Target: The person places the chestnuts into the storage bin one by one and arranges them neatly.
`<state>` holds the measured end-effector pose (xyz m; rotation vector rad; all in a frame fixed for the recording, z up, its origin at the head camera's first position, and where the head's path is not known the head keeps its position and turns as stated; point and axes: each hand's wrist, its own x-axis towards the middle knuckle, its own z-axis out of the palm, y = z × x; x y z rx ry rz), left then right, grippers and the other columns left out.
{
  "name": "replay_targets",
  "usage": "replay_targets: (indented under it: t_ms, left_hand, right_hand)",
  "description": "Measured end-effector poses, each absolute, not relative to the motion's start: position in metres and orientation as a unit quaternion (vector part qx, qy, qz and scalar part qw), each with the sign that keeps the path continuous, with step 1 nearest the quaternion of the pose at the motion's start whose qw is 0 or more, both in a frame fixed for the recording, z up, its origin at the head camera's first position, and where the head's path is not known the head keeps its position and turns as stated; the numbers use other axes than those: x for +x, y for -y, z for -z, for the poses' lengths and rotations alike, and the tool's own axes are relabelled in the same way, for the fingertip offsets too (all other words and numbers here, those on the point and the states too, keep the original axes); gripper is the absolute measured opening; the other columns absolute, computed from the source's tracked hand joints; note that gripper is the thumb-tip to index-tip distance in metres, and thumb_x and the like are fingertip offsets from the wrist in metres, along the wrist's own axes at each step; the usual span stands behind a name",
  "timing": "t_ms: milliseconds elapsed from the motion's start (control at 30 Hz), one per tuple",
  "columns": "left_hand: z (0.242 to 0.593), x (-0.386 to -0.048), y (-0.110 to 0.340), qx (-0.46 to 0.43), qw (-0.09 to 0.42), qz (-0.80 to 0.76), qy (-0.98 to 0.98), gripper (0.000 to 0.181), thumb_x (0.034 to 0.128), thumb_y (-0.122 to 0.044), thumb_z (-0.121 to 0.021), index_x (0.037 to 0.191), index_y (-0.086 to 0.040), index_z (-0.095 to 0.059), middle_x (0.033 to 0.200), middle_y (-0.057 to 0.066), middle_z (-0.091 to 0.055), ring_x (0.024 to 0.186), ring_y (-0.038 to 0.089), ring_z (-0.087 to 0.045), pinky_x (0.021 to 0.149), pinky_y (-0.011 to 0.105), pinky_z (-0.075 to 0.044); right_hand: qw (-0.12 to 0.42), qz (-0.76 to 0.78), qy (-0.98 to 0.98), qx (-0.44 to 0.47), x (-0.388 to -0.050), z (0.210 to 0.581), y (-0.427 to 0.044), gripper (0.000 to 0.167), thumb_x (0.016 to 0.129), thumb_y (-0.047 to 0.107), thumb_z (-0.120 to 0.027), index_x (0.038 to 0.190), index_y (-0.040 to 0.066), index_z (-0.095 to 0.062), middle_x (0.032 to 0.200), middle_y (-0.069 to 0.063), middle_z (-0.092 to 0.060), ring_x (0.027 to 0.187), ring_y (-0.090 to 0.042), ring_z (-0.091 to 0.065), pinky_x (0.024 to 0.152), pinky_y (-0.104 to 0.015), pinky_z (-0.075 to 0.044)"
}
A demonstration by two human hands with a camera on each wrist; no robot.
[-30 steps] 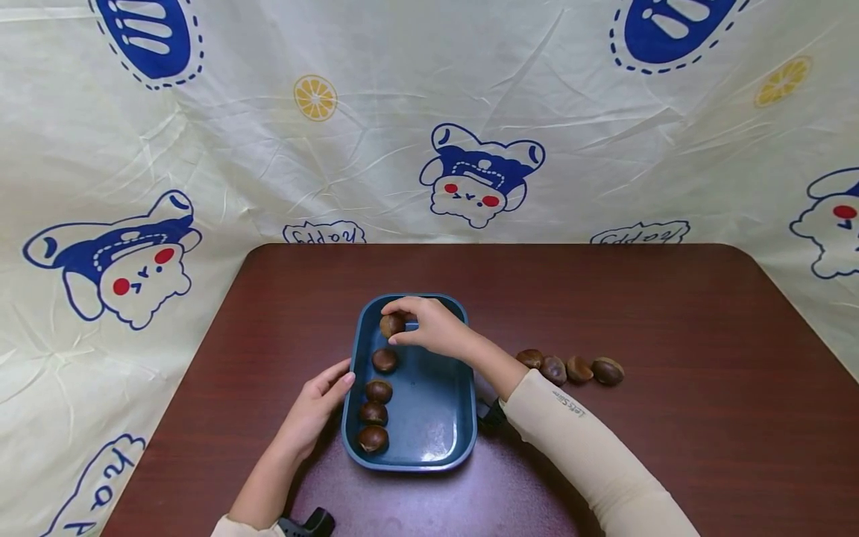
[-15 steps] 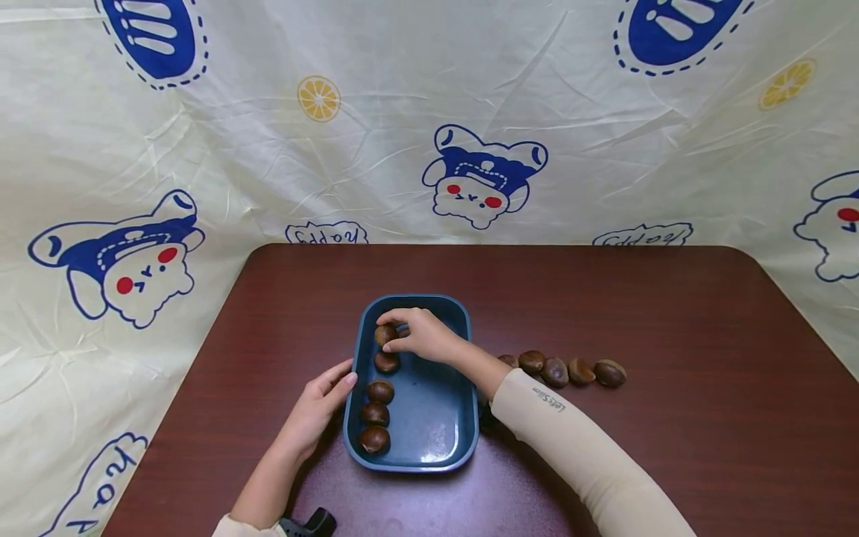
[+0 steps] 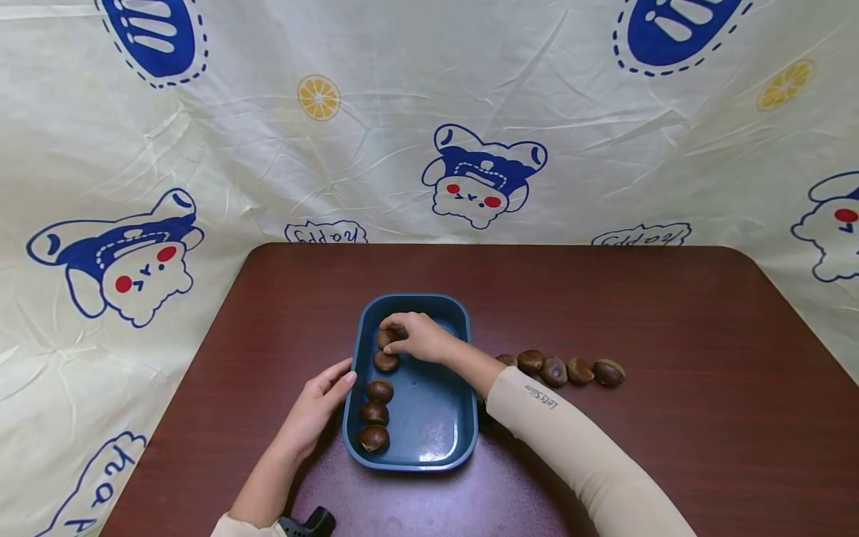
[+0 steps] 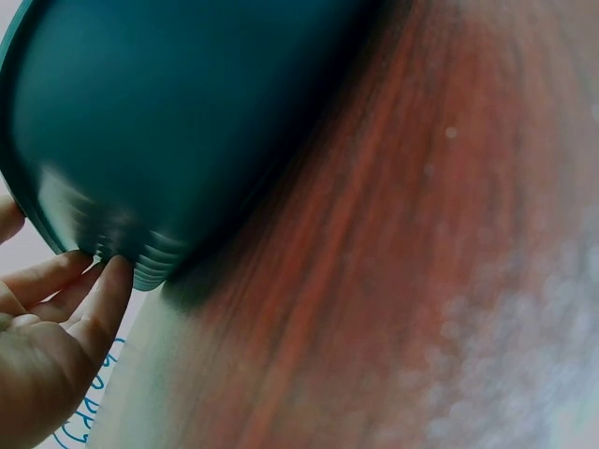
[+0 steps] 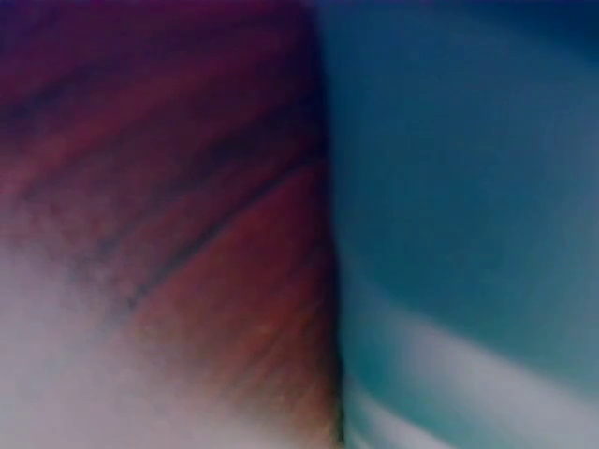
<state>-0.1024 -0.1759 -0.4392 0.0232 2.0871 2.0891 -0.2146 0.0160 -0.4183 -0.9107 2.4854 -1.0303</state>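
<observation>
Patterned cream cloth [image 3: 376,171] hung behind our brown counter [image 3: 604,306], on which stood one blue tray [image 3: 429,418]. We rested our left hand [image 3: 321,399] against the tray's left side, fingers nearly straight, presumably to steady it. Our right hand [image 3: 417,335] pinched a chestnut [image 3: 387,339] inside the tray, towards its far left corner, likely to set it in line with the others. Nearer us, four more chestnuts [image 3: 379,391] formed a column along the left wall, probably for neatness; our fingers may have hidden another. Right of the tray we counted five loose chestnuts [image 3: 554,371] in a row, one partly covered by our right arm, seemingly laid within easy reach.
</observation>
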Motion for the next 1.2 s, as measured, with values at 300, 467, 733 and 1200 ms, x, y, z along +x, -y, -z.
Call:
replay_targets:
  t_ms: [300,467,733,1200]
  left_hand:
    - [0.4394,-0.103,0.1761,0.009,0.098,-0.707,-0.701,0.043,0.0927,-0.022,-0.05,0.13,-0.001,-0.045,0.126,0.015,-0.049,0.112,0.026,-0.048,0.093,0.037,-0.038]
    - [0.439,-0.1033,0.1766,0.013,0.101,-0.708,-0.699,0.042,0.093,-0.022,-0.05,0.129,-0.001,-0.045,0.125,0.016,-0.05,0.112,0.026,-0.047,0.094,0.038,-0.037]
    - [0.4384,-0.1026,0.177,0.008,0.104,-0.704,-0.703,0.043,0.0928,-0.023,-0.05,0.13,-0.002,-0.044,0.126,0.015,-0.05,0.112,0.026,-0.047,0.095,0.04,-0.036]
    - [0.4382,-0.1021,0.1764,0.009,0.102,-0.704,-0.703,0.044,0.0927,-0.022,-0.05,0.13,-0.001,-0.044,0.126,0.015,-0.049,0.111,0.027,-0.048,0.094,0.04,-0.037]
  right_hand:
    - [0.175,0.367,-0.86,-0.31,-0.2121,0.4168,-0.0149,0.032,0.086,0.014,-0.061,0.115,0.003,-0.055,0.112,-0.009,-0.058,0.106,-0.02,-0.053,0.085,-0.031,-0.044]
    - [0.177,0.364,-0.857,-0.319,-0.2116,0.4165,-0.0152,0.032,0.086,0.013,-0.06,0.116,0.004,-0.055,0.112,-0.008,-0.059,0.105,-0.019,-0.053,0.085,-0.031,-0.044]
    - [0.172,0.382,-0.85,-0.319,-0.2118,0.4174,-0.0166,0.034,0.086,0.011,-0.06,0.119,0.003,-0.053,0.116,-0.01,-0.057,0.108,-0.02,-0.052,0.088,-0.033,-0.043]
    - [0.143,0.41,-0.844,-0.315,-0.2131,0.4171,-0.021,0.035,0.086,0.014,-0.06,0.12,0.006,-0.053,0.118,-0.006,-0.056,0.111,-0.018,-0.05,0.088,-0.031,-0.042]
